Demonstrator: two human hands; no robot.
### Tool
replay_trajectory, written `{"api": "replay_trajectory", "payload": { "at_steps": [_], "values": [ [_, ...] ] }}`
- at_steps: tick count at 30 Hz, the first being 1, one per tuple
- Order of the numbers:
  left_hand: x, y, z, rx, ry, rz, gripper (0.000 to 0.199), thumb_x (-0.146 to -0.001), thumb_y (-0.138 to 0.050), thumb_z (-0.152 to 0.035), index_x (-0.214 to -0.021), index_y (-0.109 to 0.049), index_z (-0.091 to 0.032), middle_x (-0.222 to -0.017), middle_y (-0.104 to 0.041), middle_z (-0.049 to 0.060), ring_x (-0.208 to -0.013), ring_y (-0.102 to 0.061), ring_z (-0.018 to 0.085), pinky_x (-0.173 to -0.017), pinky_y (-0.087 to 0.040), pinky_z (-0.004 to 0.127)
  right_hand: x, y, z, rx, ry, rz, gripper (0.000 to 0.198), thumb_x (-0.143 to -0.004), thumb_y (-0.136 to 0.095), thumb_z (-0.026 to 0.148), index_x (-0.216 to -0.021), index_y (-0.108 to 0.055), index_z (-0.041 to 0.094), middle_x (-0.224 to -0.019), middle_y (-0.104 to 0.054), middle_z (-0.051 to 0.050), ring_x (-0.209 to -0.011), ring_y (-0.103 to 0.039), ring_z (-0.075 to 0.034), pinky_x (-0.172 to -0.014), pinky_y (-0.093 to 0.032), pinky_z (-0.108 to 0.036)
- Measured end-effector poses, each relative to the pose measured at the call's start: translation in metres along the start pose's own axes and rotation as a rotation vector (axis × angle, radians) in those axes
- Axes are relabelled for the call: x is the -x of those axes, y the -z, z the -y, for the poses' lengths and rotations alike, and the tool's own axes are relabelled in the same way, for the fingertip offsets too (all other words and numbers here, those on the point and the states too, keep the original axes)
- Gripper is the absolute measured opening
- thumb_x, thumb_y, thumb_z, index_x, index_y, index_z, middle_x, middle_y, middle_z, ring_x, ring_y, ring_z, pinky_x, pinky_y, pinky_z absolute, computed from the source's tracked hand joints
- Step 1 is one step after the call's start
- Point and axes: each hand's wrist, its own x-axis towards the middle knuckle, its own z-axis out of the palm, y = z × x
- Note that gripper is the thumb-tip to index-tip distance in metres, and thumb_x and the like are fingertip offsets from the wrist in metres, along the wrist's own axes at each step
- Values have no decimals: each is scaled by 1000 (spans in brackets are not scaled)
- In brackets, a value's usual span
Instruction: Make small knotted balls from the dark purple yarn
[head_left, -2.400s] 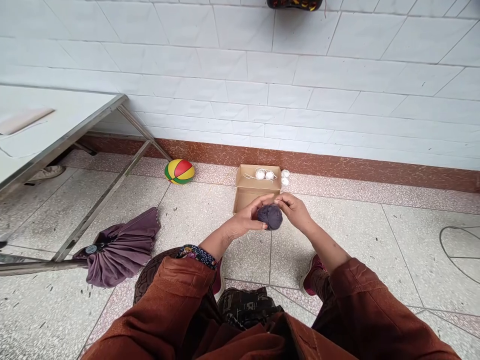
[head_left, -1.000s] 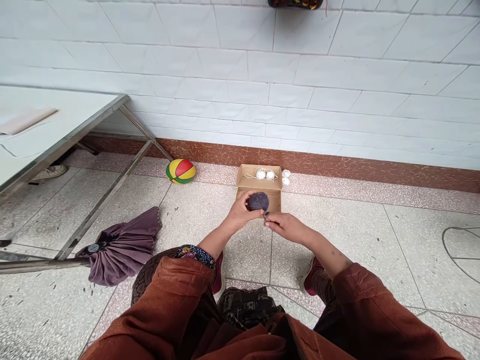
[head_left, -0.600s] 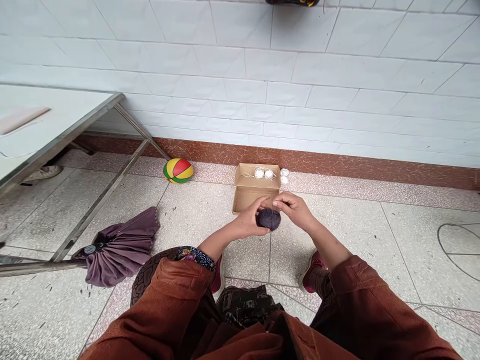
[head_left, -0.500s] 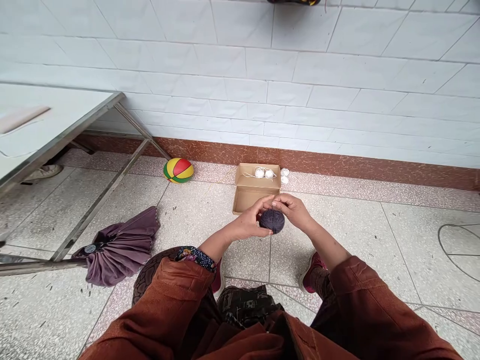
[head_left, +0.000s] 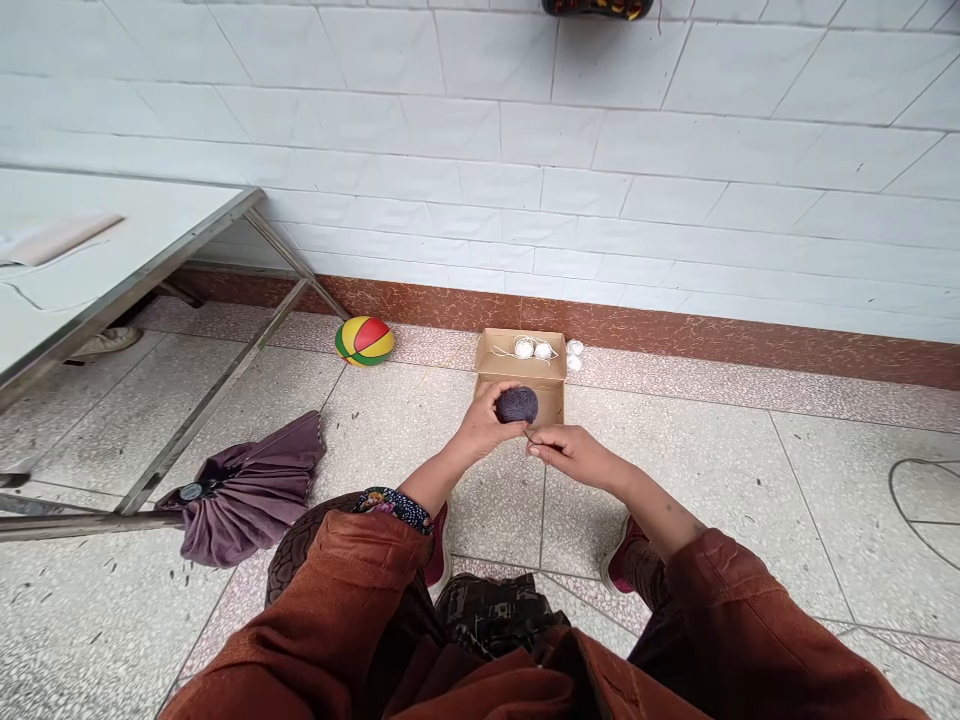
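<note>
A dark purple-grey ball of yarn [head_left: 517,405] is gripped from its left side by my left hand [head_left: 484,425], thumb below and fingers behind. Just to the lower right, my right hand [head_left: 574,452] pinches a dark strand of yarn [head_left: 529,436] that runs to the ball. Behind the ball lies an open cardboard box [head_left: 555,400] on the floor, partly hidden by the ball and my left hand. Two small white balls of yarn [head_left: 532,348] with loose strands rest in its far half. Beside the box's right edge sit more small white balls [head_left: 574,354].
A red, yellow and green ball [head_left: 364,341] stands on the floor by the wall. At left are a metal-framed table [head_left: 195,235] and a folded purple umbrella [head_left: 251,490]. A thin wire frame [head_left: 911,520] lies at the right edge. The tiled wall [head_left: 600,190] closes off the far side.
My left hand has moved the yarn ball left and slightly away from me. My right hand has come down from the ball's top to its lower right, drawing the strand. The view has shifted slightly.
</note>
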Motion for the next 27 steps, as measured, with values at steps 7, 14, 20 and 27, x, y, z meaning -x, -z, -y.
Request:
{"api": "replay_trajectory", "payload": {
  "at_steps": [7,14,20,27],
  "values": [
    [6,-5,6,-84,-37,184,91,-56,-78,-15,-140,-45,-25,-117,-55,8,-109,-55,27,-99,-41,46,0,30,6,-183,-36,-293,28,-95,-55,43,-86,-68,20,-79,-63,-1,-71,-58,-15,-68,-46,-28],
    [15,-5,-16,240,-13,539,97,-64,-81,-18,-148,-35,-31,-133,-53,10,-119,-53,26,-104,-38,45,-12,23,-14,-38,-88,-426,25,-95,-51,37,-82,-63,20,-78,-63,-2,-75,-58,-17,-71,-45,-29],
    [10,0,-15,538,78,403,67,-67,-82,-19,-129,-58,-26,-132,-58,9,-120,-54,26,-104,-39,39,-11,1,-30,126,-252,-232,20,-97,-44,28,-92,-61,21,-78,-66,-3,-71,-62,-19,-65,-44,-27],
    [2,6,-12,676,127,72,55,-65,-82,-21,-117,-63,-22,-118,-65,6,-112,-58,22,-103,-39,38,-2,-14,-10,531,-351,71,24,-104,-36,29,-116,-54,18,-93,-72,-9,-76,-68,-21,-65,-44,-27]
  ]
}}
